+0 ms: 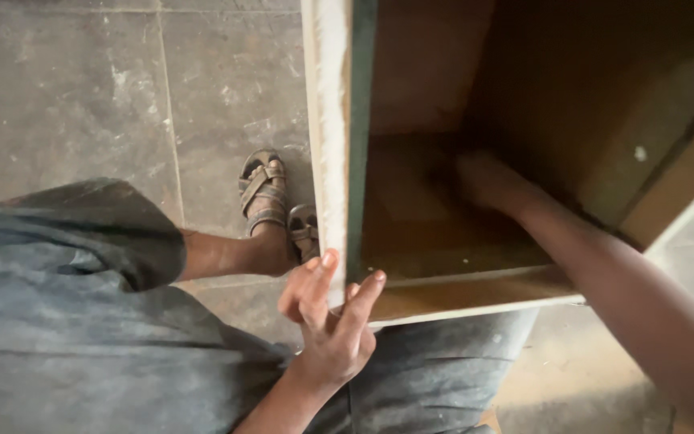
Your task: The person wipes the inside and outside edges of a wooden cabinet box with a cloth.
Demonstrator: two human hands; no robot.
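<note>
Head view: steadying open wooden cabinet box (524,120). Left hand (327,321), fingers (321,277) apart, braces its white front edge; right hand (483,181) deep inside, finger state unclear. Likely next: firm hold.

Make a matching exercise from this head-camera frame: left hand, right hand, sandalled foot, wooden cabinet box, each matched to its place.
Things:
1. left hand
2. right hand
3. foot in a brown strap sandal
4. open wooden cabinet box with white-edged panels

Places:
A. on the grey tiled floor, left of the box's side panel
B. reaching inside the box, in shadow
C. at the box's near front corner, fingers on the white edge
D. standing on the floor, in front of the grey-clothed knees

Pairs: 1-C, 2-B, 3-A, 4-D
</note>
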